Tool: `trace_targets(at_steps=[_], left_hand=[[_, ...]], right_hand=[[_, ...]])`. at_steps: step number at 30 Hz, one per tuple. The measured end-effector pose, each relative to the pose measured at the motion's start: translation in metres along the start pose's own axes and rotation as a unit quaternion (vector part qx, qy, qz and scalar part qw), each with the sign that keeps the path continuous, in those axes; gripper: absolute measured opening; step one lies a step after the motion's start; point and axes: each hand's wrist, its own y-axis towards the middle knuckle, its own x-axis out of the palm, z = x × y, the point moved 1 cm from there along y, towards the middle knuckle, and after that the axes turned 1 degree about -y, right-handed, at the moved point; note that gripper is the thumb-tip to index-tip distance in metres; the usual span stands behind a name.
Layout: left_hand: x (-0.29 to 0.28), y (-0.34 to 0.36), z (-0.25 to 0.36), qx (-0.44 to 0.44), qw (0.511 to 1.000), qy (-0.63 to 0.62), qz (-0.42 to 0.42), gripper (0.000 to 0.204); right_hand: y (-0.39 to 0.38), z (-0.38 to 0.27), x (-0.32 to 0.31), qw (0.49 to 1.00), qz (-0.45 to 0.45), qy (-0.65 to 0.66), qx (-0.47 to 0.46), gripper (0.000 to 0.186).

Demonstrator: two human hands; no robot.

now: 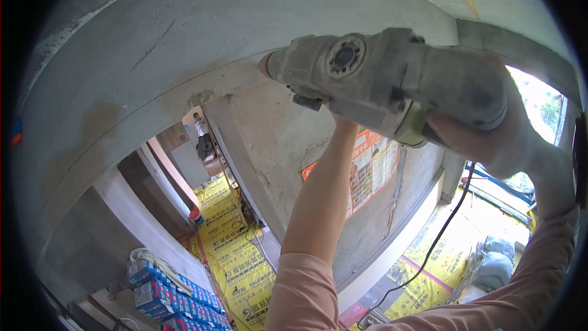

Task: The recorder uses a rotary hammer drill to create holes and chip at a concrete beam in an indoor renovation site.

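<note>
A dusty grey hammer drill (pixel 367 79) is raised before me, lying nearly level. Its reddish-brown nose (pixel 266 65) points left, at the drawn line on the grey concrete beam (pixel 202 30). Whether a bit touches the concrete I cannot make out. My right hand (pixel 499 144) is closed round the rear handle. From below, my left hand (pixel 344 124) reaches up behind the front of the body and supports it; the tool hides its fingers. A black cord (pixel 442 233) hangs down from the handle end.
Yellow printed sheeting (pixel 245 270) covers the floor. Blue boxes (pixel 174 300) with pale cable on top are stacked lower left. A poster (pixel 373 175) is on the wall behind my left arm. Down the passage another person (pixel 200 132) is visible. Filled bags (pixel 493 270) lie lower right.
</note>
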Motion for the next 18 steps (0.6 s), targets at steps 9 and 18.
trace_targets(at_steps=[9,18], left_hand=[[-0.009,-0.002,-0.008,0.010,0.975,0.218,-0.031,0.053],[-0.017,-0.016,-0.011,0.012,0.914,0.397,-0.078,0.054]], right_hand=[[-0.003,-0.010,0.004,0.989,0.005,0.035,-0.146,0.055],[-0.002,-0.002,0.003,0.996,-0.022,0.028,-0.083,0.055]])
